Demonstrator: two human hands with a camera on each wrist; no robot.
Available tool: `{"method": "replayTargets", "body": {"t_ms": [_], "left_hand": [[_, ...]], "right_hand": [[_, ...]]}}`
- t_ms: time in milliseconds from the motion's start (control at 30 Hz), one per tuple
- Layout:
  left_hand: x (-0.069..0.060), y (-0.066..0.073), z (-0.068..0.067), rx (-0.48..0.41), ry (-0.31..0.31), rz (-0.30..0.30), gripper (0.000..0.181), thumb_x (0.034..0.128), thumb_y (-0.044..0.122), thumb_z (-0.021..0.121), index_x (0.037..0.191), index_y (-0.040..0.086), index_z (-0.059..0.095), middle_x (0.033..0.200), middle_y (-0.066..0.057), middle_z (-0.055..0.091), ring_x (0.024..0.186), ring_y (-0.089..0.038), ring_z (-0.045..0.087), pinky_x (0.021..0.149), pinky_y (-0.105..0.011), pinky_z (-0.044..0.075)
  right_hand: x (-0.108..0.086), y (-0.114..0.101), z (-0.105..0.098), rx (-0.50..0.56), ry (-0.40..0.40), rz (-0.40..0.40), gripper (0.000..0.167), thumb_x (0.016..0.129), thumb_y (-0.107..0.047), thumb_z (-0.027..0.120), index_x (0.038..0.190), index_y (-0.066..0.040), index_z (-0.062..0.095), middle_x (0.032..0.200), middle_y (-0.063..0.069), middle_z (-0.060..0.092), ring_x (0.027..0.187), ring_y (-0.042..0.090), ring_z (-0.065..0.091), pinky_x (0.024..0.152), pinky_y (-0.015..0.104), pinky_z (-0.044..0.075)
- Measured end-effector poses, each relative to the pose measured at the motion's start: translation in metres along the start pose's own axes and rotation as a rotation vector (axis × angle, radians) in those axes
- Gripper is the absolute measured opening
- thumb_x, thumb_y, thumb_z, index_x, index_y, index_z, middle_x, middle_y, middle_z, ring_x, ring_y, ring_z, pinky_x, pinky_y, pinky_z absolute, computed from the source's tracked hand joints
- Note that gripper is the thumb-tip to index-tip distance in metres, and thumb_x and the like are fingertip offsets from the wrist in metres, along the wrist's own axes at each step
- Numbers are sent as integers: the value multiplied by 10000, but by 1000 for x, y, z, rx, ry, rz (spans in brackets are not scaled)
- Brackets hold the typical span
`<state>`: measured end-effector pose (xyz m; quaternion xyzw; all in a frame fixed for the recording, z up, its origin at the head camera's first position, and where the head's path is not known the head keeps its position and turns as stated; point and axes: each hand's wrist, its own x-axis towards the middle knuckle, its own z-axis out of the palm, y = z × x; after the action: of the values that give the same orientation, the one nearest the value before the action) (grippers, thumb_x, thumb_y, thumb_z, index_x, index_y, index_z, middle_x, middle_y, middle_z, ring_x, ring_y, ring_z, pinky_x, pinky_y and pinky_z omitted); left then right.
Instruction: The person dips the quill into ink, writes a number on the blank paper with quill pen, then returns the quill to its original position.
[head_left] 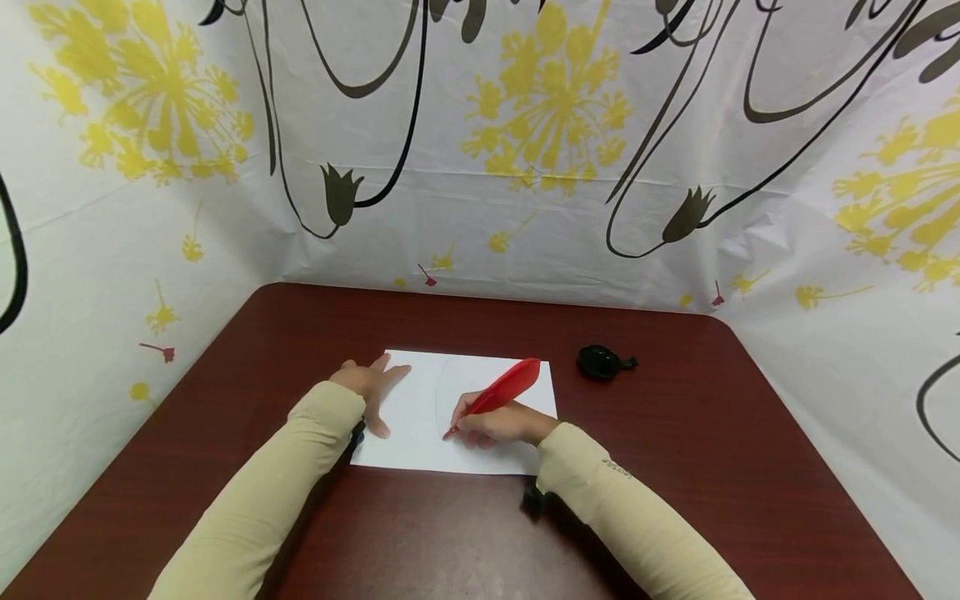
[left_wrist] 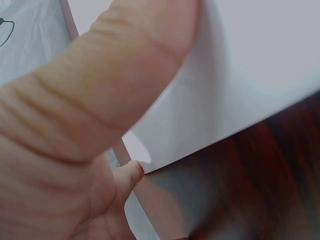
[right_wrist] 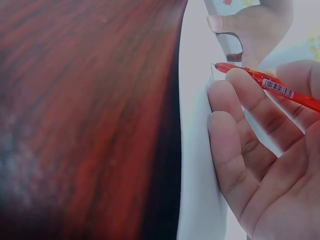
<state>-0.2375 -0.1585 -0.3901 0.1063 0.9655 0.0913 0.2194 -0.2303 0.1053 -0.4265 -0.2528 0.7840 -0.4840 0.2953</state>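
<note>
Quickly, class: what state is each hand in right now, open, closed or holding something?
Left hand: open, fingers spread on the white paper.
Right hand: holding a red pen, tip pointed down at the paper.

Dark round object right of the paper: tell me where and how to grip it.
Probably pinch the narrow stub from the right: it juts that way from the dark round object, thinner than the rest, while the paper lies left.
</note>
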Motion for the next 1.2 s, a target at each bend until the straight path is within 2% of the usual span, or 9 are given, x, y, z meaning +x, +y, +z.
{"method": "replayTargets", "body": {"t_ms": [267, 467, 700, 933, 1200], "left_hand": [[1, 0, 0, -8, -3, -2, 1192, 593, 401, 924, 1553, 276, 230, 1614, -151, 64, 1268, -496, 257, 909, -592, 419], [0, 0, 0, -8, 0, -5, 1185, 599, 397, 924, 1553, 276, 231, 1613, -152, 68, 1293, -534, 220, 921, -624, 399], [-1, 0, 1, -8, 0, -12, 1184, 606, 389, 923, 1555, 290, 222, 1616, -138, 60, 1298, -521, 220, 920, -614, 406], [0, -1, 1, -28, -8, -1, 1189, 610, 373, 925, 1557, 283, 213, 1617, -142, 41, 1302, -519, 207, 924, -597, 409], [2, -1, 4, -28, 12, 7, 1188, 607, 363, 925, 1557, 260, 219, 1614, -151, 63, 1312, -519, 196, 895, -577, 445]], "right_hand": [[-5, 0, 1, -33, -6, 9, 101, 926, -176, 604, 989, -134, 671, 870, 79, 684, 694, 165, 593, 592, 281, 493], [-7, 0, 1, -27, -22, -6, 96, 935, -151, 590, 982, -123, 669, 847, 100, 675, 688, 165, 592, 590, 277, 486], [-10, 1, 2, -18, -38, -17, 112, 942, -145, 570, 980, -146, 676, 856, 100, 684, 689, 161, 596, 586, 279, 488], [-15, 1, 3, -7, -45, -30, 124, 938, -125, 572, 992, -114, 683, 850, 111, 687, 684, 173, 602, 581, 279, 489], [-21, 0, 2, 0, -70, 9, 104, 929, -160, 611, 991, -122, 685, 884, 104, 693, 698, 187, 616, 595, 290, 496]]}}
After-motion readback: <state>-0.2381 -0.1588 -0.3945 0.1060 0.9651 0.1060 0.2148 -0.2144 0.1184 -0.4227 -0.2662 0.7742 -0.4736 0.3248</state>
